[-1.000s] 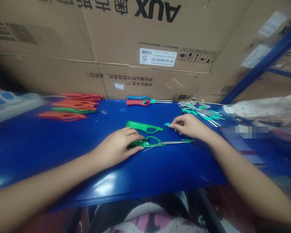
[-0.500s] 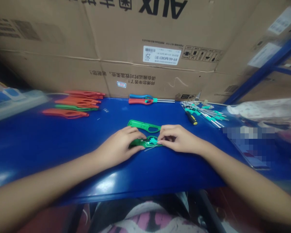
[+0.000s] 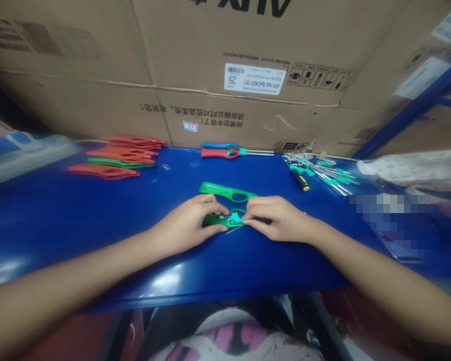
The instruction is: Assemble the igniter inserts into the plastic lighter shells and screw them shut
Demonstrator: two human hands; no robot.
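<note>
My left hand [image 3: 190,218] is closed round the near green lighter half-shell [image 3: 214,219], steadying it on the blue table. Teal and dark inner parts sit in that shell; the teal trigger piece [image 3: 235,219] shows between my hands. The fingers of my right hand [image 3: 276,216] are pinched at the shell's right end, by the teal piece and a thin wire; what exactly they grip is hidden. A thin grey rod or tube [image 3: 233,231] sticks out below the shell. Just beyond my hands lies a second green half-shell [image 3: 225,192], its oval loop partly behind my right fingers.
Orange and green handle shells [image 3: 116,158] are stacked at the left. Red and blue long-necked lighters [image 3: 225,152] lie against the cardboard box [image 3: 108,110]. Metal rods with teal parts [image 3: 326,175] and a black-yellow screwdriver [image 3: 299,180] lie at the right, before a blue frame post [image 3: 409,108].
My right fingers have tightened and shifted slightly at the shell's right end. My left hand keeps its hold on the shell. The whole view has moved a little.
</note>
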